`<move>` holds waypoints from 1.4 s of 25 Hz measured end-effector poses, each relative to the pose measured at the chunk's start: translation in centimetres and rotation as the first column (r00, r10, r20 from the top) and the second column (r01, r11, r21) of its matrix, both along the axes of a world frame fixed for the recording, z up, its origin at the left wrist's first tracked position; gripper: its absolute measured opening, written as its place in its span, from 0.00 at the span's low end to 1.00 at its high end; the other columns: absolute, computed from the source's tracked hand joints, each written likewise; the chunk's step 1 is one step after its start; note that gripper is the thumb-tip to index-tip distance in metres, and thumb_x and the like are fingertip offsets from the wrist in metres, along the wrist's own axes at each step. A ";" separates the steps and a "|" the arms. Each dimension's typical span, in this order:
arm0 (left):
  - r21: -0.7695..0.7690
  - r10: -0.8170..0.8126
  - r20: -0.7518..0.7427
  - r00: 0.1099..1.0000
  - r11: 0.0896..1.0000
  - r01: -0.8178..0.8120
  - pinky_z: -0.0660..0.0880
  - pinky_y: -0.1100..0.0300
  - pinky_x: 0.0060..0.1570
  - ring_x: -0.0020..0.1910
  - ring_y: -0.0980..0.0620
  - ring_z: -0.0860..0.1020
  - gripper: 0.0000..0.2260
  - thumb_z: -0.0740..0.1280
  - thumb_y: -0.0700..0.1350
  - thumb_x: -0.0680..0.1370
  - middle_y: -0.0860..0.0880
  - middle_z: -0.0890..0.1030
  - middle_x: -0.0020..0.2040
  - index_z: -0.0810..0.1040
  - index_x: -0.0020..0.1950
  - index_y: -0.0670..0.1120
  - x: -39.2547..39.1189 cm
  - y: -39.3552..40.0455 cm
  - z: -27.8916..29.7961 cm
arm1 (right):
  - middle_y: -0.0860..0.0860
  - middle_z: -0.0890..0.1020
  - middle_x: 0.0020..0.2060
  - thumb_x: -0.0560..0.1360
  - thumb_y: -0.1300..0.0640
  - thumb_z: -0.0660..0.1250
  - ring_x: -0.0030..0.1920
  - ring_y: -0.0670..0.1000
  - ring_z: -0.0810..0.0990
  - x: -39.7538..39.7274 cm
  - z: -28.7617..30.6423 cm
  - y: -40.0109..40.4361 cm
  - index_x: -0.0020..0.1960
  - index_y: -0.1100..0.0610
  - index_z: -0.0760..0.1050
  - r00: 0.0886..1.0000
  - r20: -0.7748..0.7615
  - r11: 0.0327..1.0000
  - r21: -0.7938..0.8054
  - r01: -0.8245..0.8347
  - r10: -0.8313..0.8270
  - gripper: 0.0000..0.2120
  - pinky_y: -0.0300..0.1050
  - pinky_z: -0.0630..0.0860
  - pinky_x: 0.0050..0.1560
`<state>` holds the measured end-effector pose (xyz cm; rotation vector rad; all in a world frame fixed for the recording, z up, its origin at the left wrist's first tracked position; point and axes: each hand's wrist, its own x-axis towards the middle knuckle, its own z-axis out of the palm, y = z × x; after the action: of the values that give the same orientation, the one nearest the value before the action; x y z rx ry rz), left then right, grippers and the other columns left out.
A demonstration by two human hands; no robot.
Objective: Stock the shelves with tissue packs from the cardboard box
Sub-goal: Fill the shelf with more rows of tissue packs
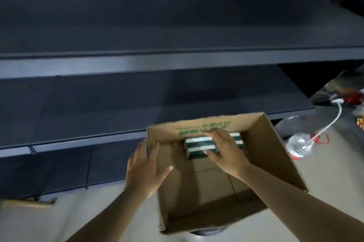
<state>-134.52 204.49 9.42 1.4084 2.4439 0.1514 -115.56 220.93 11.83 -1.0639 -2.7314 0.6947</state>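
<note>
Dark grey metal shelves (pixel 157 60) fill the wall ahead, two bare tiers stacked from nine o'clock across to three, above a pale floor where an open brown cardboard box (pixel 275 149) sits just in front of the lower tier. Inside it, pushed against the far wall at twelve o'clock of the box, lie green-and-white tissue packs (pixel 199 146) in a small cluster, with bare cardboard bottom showing toward six o'clock. The right hand (pixel 224 153) reaches down into the box and lies over the packs, its fingers spread across their top and its thumb pressed at the near edge of the front pack; it looks to be closing round them, though how firm the hold is I cannot tell, since the hand covers much of them. The left hand (pixel 145 167) is released, fingers straight and loosely spread, palm set against the outside of the box's left wall at nine o'clock, seemingly steadying it. By my reckoning the picking-up step is in hand, and no pack shows on the shelves. The next move would call for a sure pinch on the packs, a lift clear of the box's far wall, then a carry up and forward to a tier. Off at three o'clock on the floor lie a clear plastic water bottle (pixel 299 144) and a white cable (pixel 332 119).
</note>
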 end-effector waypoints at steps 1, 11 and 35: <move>0.015 0.033 0.002 0.999 0.999 -0.033 0.53 0.48 0.72 0.77 0.45 0.46 0.44 0.43 0.78 0.68 0.47 0.44 0.78 0.50 0.77 0.55 0.2 0.7 -1.3 | 0.46 0.68 0.66 0.77 0.49 0.64 0.68 0.47 0.62 0.6 -1.9 0.7 0.70 0.48 0.64 1.000 0.024 0.999 -0.035 0.015 -0.014 0.23 0.39 0.61 0.66; 0.233 0.161 0.101 0.982 0.956 -0.181 0.63 0.39 0.65 0.73 0.41 0.60 0.33 0.51 0.71 0.73 0.48 0.57 0.76 0.60 0.73 0.55 0.7 1.8 -5.7 | 0.45 0.64 0.70 0.76 0.56 0.66 0.72 0.44 0.57 1.9 -13.9 4.5 0.73 0.47 0.60 0.997 0.073 0.986 -0.161 0.046 -0.034 0.28 0.38 0.54 0.70; 0.116 0.103 -0.093 0.990 0.989 -0.092 0.62 0.45 0.68 0.74 0.41 0.58 0.31 0.57 0.64 0.76 0.41 0.58 0.76 0.62 0.74 0.48 0.2 0.0 -2.5 | 0.49 0.73 0.59 0.79 0.56 0.60 0.58 0.50 0.73 2.9 -5.6 0.7 0.66 0.51 0.68 0.999 -0.006 0.998 0.038 -0.048 0.048 0.16 0.42 0.71 0.55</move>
<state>-134.29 204.49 6.93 1.3713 2.6242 0.2503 -112.67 221.63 6.20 -0.9886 -2.7612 0.6493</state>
